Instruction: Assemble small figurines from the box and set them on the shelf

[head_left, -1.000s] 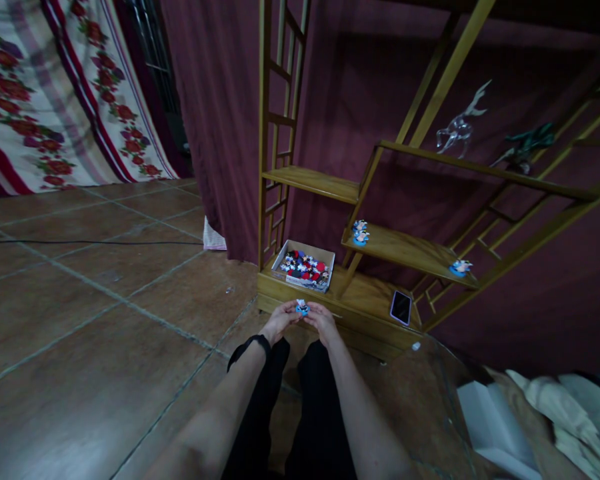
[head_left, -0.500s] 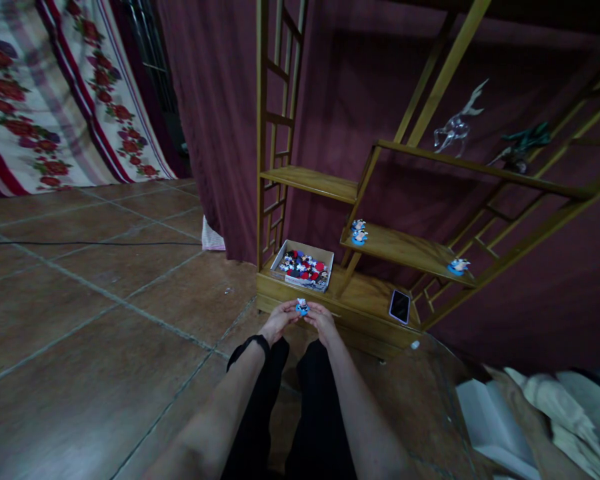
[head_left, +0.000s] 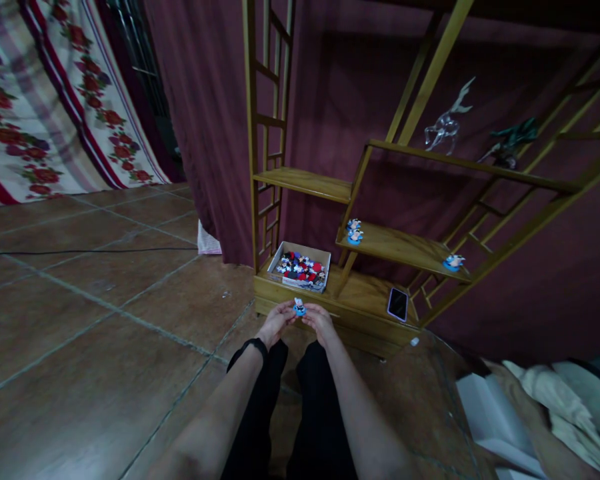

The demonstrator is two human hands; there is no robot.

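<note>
My left hand (head_left: pixel 277 321) and my right hand (head_left: pixel 317 320) meet in front of me, fingers pinched together on a small figurine with a blue base (head_left: pixel 299 307). They hover just before the bottom board of a wooden shelf unit (head_left: pixel 360 293). A shallow cardboard box (head_left: pixel 301 265) full of several small red, black and white figurines sits on that board, just beyond my hands. Two matching blue-based figurines (head_left: pixel 354 231) stand on the middle shelf, another (head_left: pixel 453 262) at its right end.
A phone (head_left: pixel 397 304) lies on the bottom board. A glass deer (head_left: pixel 445 124) and a dark figure (head_left: pixel 510 141) stand on the upper shelf. Maroon curtain behind, floral cloth (head_left: pixel 45 113) at left, a cable (head_left: pixel 80 252) across the tiled floor, white box and cloth (head_left: pixel 530 413) at right.
The view has drifted slightly to the right. My hands stay together on the small figurine, held in nearly the same place.
</note>
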